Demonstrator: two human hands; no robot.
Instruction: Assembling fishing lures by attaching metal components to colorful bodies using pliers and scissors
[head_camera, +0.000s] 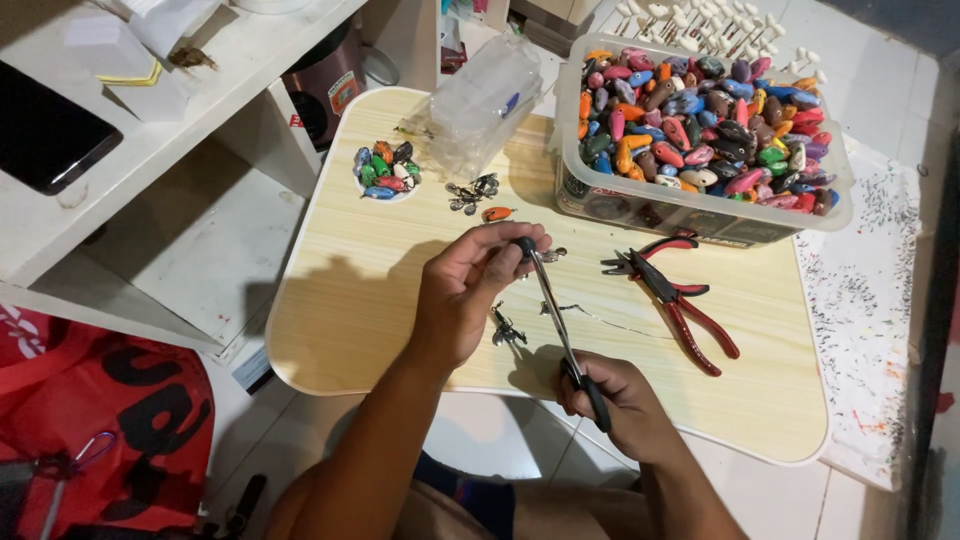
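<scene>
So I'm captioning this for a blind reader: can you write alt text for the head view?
Two hands work over a small wooden table: the right hand grips pliers whose tip meets the left hand. Red-handled pliers lie beside them, with a clear tub of colourful fishing lures behind.

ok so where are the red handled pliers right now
In the head view, the red-handled pliers lie on the wooden table, right of both hands, just in front of the clear tub of coloured pieces.
</scene>
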